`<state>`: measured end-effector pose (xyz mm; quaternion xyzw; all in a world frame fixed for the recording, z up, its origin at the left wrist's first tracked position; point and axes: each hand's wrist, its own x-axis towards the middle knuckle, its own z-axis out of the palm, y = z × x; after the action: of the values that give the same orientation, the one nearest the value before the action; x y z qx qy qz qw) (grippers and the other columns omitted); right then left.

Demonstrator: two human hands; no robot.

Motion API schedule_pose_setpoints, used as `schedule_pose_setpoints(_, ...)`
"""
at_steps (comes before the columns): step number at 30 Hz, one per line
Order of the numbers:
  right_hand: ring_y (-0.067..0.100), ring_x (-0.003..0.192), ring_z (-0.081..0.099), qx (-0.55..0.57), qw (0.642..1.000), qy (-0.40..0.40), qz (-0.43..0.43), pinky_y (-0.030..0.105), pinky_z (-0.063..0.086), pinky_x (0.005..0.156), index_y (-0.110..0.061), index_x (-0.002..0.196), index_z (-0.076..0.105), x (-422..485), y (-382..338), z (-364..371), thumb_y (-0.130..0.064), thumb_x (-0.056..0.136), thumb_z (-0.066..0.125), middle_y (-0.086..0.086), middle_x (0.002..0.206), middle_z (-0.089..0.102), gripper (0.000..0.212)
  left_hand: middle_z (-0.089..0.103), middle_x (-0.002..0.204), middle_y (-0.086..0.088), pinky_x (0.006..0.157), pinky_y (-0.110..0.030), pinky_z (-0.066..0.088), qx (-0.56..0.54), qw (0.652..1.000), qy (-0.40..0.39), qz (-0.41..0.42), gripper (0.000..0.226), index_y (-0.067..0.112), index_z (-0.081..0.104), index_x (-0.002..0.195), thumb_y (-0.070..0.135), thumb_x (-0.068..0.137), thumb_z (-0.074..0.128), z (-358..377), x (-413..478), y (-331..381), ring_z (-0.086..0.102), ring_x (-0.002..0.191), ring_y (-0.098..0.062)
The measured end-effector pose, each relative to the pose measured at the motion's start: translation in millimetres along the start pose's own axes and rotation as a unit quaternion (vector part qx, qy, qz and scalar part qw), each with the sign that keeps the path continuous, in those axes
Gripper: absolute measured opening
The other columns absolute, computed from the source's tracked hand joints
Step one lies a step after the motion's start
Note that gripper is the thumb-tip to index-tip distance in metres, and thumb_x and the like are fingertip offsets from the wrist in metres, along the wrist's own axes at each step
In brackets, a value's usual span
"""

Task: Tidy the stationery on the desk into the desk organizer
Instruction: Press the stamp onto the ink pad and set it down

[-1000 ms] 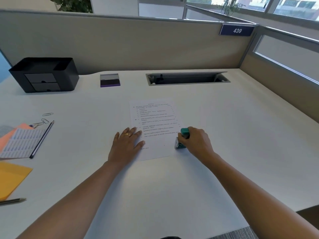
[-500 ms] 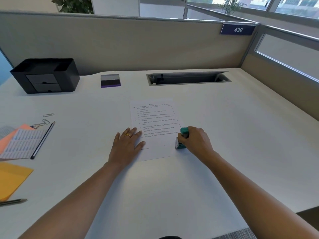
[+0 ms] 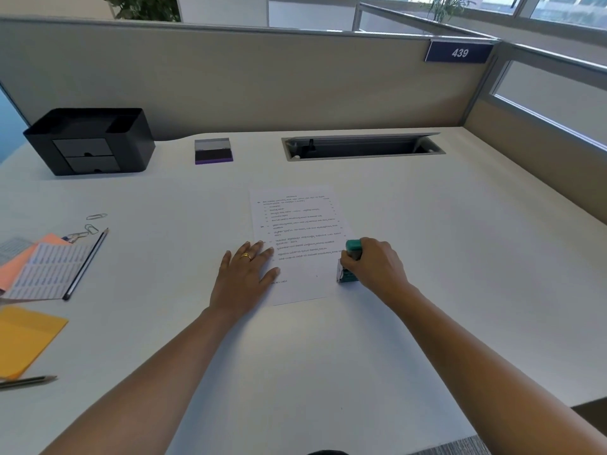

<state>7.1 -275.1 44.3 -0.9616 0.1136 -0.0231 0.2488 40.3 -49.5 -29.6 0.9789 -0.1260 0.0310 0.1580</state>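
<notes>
Desk organizer, black with two small front drawers and open top compartments, stands at the far left of the white surface, against the partition. We note a long recessed cable slot at the far centre, well apart from the organizer. A printed sheet lies flat mid-surface. At the left edge we record a yellow paper, and beyond it a white label sheet lying over an orange paper. Left hand rests flat on the sheet's lower left part, fingers straight and spread, holding nothing. Right hand has its fingers curled round a teal stamp, which stands upright at the sheet's right edge; we cannot tell whether its base sits on the paper or just beside it. A purple-based ink pad sits between organizer and slot. One pencil lies along the label sheet's right side; a second pencil lies near the yellow paper's near corner. Paper clips lie loose just beyond the first pencil's tip.
</notes>
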Motion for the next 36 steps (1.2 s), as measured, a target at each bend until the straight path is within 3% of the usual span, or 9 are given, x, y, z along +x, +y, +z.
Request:
schedule_pose_setpoints(6,0.02,0.06,0.042,0.008,1.0,0.029,-0.002,0.025,0.029,0.046,-0.011,0.077,0.044,-20.0,8.6,6.7,-0.035,0.089,0.053,-0.002,0.063,0.044,0.029,0.021,0.153,0.008,0.116,-0.039,0.006,0.001,1.0,0.002,-0.002,0.05,0.029,0.029,0.142,0.046,0.095,0.033,-0.2,-0.6,0.7,0.011,0.143,-0.012)
schedule_pose_setpoints(12,0.025,0.069,0.048,0.004,1.0,-0.001,-0.003,0.026,0.031,0.053,-0.01,0.08,0.044,-1.9,1.3,1.2,-0.031,0.088,0.053,0.007,0.079,0.052,0.024,0.023,0.153,0.007,0.116,-0.04,0.007,0.0,1.0,0.007,-0.001,0.05,0.028,0.031,0.142,0.045,0.095,0.036,-1.7,-1.4,2.2,0.013,0.143,-0.013)
schedule_pose_setpoints(23,0.025,0.069,0.05,-0.001,1.0,0.008,-0.004,0.028,0.036,0.058,-0.011,0.083,0.046,-12.9,4.2,2.5,-0.035,0.089,0.052,0.008,0.081,0.054,0.026,0.021,0.153,0.008,0.116,-0.039,0.007,0.009,1.0,0.0,-0.001,0.05,0.029,0.029,0.142,0.046,0.095,0.033,-0.6,-0.5,1.5,0.012,0.143,-0.012)
schedule_pose_setpoints(29,0.025,0.069,0.045,0.007,0.999,-0.036,-0.002,0.024,0.028,0.048,-0.014,0.062,0.036,4.4,-4.8,-5.9,-0.026,0.086,0.054,0.008,0.079,0.049,0.032,0.022,0.153,0.009,0.116,-0.039,0.007,0.018,1.0,0.005,-0.001,0.05,0.03,0.03,0.142,0.048,0.095,0.033,1.1,-0.6,0.3,0.013,0.143,-0.012)
schedule_pose_setpoints(32,0.024,0.069,0.046,0.013,1.0,-0.026,-0.004,0.026,0.031,0.051,-0.009,0.074,0.043,-2.6,-1.2,-3.8,-0.028,0.088,0.053,0.008,0.079,0.051,0.025,0.023,0.153,0.008,0.116,-0.039,0.007,0.011,1.0,0.008,0.0,0.051,0.029,0.03,0.142,0.048,0.095,0.035,1.2,-1.4,0.1,0.013,0.143,-0.012)
schedule_pose_setpoints(36,0.023,0.068,0.049,0.014,1.0,-0.003,-0.003,0.026,0.035,0.059,-0.011,0.083,0.046,-12.2,5.8,2.0,-0.034,0.089,0.054,0.006,0.079,0.053,0.025,0.022,0.153,0.009,0.116,-0.038,0.006,0.021,1.0,0.001,-0.003,0.065,0.03,0.029,0.142,0.061,0.087,0.018,1.2,-1.5,0.4,0.013,0.143,-0.011)
